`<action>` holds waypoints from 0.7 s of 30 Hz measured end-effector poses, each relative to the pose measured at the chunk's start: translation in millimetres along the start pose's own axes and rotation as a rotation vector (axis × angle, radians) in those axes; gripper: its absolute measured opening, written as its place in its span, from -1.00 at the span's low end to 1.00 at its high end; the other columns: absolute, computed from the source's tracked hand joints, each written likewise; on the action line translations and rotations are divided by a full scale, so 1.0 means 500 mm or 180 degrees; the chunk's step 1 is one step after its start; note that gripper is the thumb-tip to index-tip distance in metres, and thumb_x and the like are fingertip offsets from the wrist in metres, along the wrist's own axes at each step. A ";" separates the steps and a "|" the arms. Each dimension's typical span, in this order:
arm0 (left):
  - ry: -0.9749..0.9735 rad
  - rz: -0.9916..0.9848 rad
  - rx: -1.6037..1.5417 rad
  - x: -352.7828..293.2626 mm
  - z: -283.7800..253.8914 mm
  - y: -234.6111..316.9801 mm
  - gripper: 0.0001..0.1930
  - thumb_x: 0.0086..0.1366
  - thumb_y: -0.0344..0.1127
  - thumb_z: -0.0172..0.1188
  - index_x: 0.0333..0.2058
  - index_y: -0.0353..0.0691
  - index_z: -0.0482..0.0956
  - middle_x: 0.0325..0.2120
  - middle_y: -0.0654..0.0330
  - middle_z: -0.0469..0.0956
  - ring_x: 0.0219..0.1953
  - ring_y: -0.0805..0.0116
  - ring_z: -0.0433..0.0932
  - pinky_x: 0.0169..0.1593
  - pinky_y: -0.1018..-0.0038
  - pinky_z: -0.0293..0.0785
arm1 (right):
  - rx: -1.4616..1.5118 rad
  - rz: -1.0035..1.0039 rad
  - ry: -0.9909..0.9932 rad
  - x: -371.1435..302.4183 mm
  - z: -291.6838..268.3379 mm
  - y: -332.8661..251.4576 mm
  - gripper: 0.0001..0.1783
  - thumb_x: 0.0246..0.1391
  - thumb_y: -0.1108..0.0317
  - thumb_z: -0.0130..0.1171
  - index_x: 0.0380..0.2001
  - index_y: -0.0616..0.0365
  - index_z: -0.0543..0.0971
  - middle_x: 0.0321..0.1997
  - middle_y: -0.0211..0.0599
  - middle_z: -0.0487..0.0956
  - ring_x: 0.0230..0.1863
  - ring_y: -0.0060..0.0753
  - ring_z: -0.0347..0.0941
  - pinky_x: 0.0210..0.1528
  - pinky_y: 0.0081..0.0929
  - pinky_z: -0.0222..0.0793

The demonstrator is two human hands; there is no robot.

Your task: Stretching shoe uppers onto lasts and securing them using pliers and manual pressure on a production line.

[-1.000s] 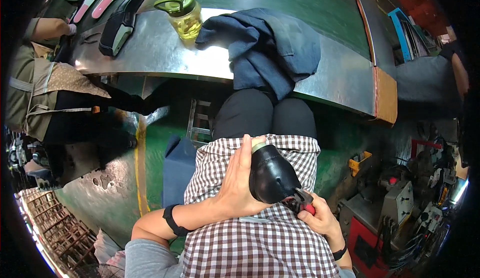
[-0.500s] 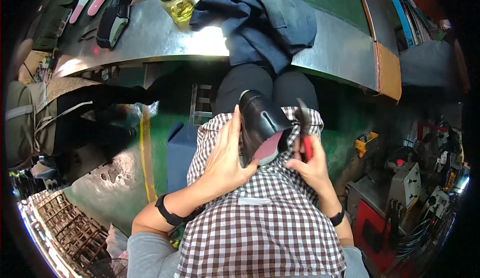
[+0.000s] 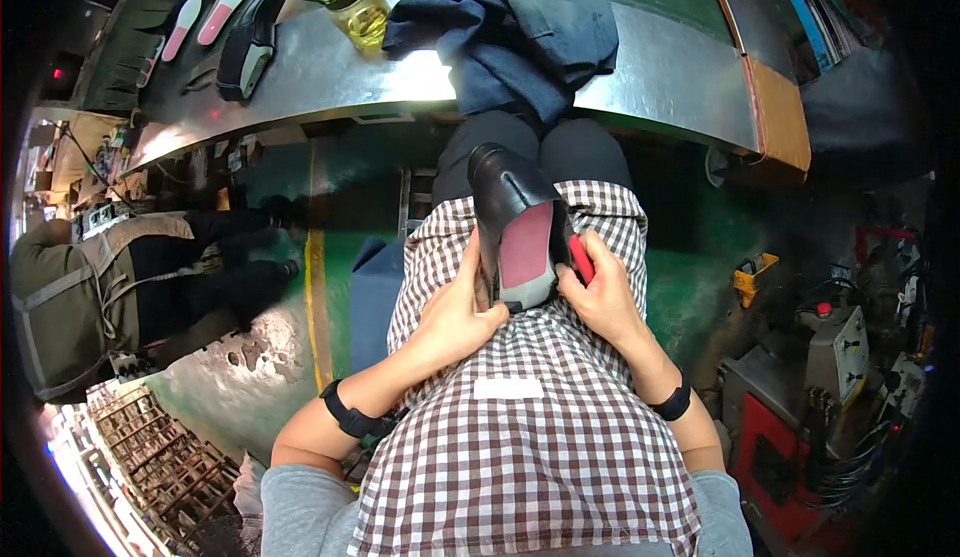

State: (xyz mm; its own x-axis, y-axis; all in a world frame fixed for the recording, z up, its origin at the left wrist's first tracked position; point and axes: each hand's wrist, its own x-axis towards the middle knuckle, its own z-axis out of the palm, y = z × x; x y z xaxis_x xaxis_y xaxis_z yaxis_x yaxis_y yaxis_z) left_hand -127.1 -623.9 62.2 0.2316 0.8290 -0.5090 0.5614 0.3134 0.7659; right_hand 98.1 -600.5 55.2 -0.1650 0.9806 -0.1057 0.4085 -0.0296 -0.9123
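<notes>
A black leather shoe, its opening showing a pink insole with a grey heel end, rests over my lap. My left hand grips its left side near the heel, thumb at the heel end. Against the shoe's right side, my right hand is closed on a red-handled tool. The tool's metal end is hidden by the shoe. Beneath both hands lies a brown-and-white checked apron.
A metal-edged bench ahead holds a dark blue cloth, a green-lidded bottle, another black shoe and loose insoles. Another person is at left. A grey machine stands at right, a wire rack lower left.
The shoe has turned so its opening and pink insole face me more. My right hand has brought the red-handled tool left against the shoe's side; its metal end has gone from sight.
</notes>
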 end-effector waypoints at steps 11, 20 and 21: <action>0.0047 -0.0244 -0.1478 0.002 -0.007 0.034 -0.30 0.22 -0.58 0.11 0.30 -0.26 0.04 -0.54 0.18 0.53 -0.64 0.45 0.51 -0.60 0.54 0.42 | 0.0428 -0.0119 0.0004 0.029 0.004 0.002 -0.76 0.00 0.39 0.16 -0.26 0.25 0.41 -0.53 -0.06 0.41 -0.49 -0.19 0.46 -0.39 -0.22 0.36; -0.0698 0.0687 -0.1627 0.092 -0.091 0.223 -0.14 0.26 -0.57 0.05 0.45 -0.21 -0.21 -0.46 0.13 0.58 -0.55 0.44 0.56 -0.44 0.55 0.50 | 0.1848 0.0462 0.0076 0.083 -0.218 -0.098 -0.70 0.04 0.48 0.23 -0.15 0.22 0.43 -0.42 -0.54 0.35 -0.52 -0.69 0.39 -0.51 -0.67 0.42; -0.0700 0.0830 -0.1798 0.111 -0.084 0.251 -0.15 0.30 -0.52 0.06 0.45 -0.20 -0.24 -0.43 0.11 0.59 -0.50 0.41 0.58 -0.42 0.56 0.52 | 0.1949 0.0524 0.0208 0.094 -0.253 -0.096 -0.61 0.03 0.48 0.25 -0.04 0.24 0.44 -0.38 -0.54 0.37 -0.51 -0.69 0.40 -0.50 -0.68 0.44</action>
State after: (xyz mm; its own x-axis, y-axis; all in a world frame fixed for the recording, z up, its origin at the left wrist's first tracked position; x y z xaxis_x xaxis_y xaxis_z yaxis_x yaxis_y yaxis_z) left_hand -77.3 -519.0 146.7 0.4940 0.8155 -0.3016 -0.0242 0.3596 0.9328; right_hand 184.3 -528.2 144.3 -0.0807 0.9630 -0.2570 -0.1666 -0.2673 -0.9491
